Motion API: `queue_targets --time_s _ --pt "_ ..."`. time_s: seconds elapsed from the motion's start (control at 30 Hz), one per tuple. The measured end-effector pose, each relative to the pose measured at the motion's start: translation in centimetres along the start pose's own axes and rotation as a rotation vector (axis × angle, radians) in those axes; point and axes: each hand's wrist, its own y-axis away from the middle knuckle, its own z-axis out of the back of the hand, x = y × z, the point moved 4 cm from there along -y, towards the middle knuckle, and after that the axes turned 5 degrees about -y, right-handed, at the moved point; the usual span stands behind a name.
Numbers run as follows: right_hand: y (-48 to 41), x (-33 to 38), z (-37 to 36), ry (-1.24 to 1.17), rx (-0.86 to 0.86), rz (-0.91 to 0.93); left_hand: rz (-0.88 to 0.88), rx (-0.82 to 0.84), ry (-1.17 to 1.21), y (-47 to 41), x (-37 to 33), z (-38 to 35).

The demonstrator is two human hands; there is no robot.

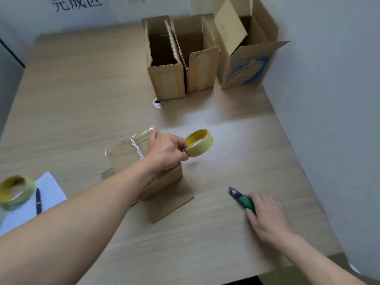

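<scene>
In the head view, the left hand (166,151) pinches the yellow tape roll (199,142) between thumb and fingers, lifted just right of the cardboard box (125,151) at mid-surface (82,99), probably to keep the tape taut. The right hand (265,214) lies well apart near the right edge, its fingers curled round the green knife (242,199), likely ready to cut.
</scene>
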Motion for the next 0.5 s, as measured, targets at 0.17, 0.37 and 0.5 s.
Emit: queue_targets --time_s 0.17,0.37,0.5 --pt "-0.7 6.8 2.1 -0.448 -0.088 0.14 0.01 0.042 0.049 0.0 -0.1 0.3" --pt "-2.2 12.3 3.2 -0.428 -0.128 0.296 0.007 0.033 0.068 0.0 -0.2 0.6" --pt "-3.0 13.2 3.1 -0.392 -0.116 0.281 0.004 0.032 0.071 0.1 -0.3 0.6"
